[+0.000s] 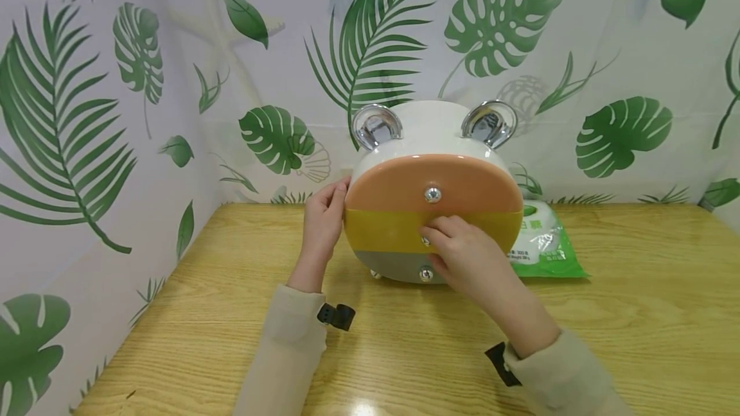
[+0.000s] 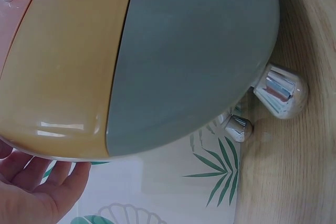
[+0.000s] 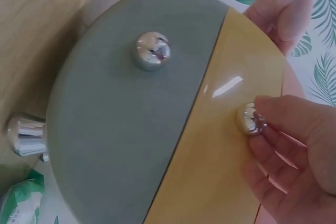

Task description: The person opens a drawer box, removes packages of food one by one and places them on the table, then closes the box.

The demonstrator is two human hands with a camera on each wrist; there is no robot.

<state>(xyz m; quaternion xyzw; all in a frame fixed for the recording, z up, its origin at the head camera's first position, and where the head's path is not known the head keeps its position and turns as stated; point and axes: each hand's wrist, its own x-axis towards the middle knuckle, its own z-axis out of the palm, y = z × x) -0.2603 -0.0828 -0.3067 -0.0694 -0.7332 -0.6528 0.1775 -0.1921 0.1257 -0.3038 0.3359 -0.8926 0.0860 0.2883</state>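
A rounded drawer box (image 1: 430, 127) with a white shell and two chrome ears stands on the wooden table. Its front has an orange drawer (image 1: 393, 185), a yellow drawer (image 1: 376, 230) and a grey drawer (image 2: 189, 66), all flush with the front. My right hand (image 1: 471, 262) pinches the chrome knob (image 3: 252, 119) of the yellow middle drawer between thumb and fingers. Against the box's left side rests my left hand (image 1: 325, 220), its fingers touching the side wall at the yellow drawer's height. The grey drawer's knob (image 3: 152, 51) is untouched.
Behind the box at the right lies a green-and-white plastic packet (image 1: 546, 242), partly hidden. Chrome feet (image 2: 281, 93) hold the box off the table (image 1: 202, 332). A leaf-patterned cloth (image 1: 277, 50) hangs along the back and left.
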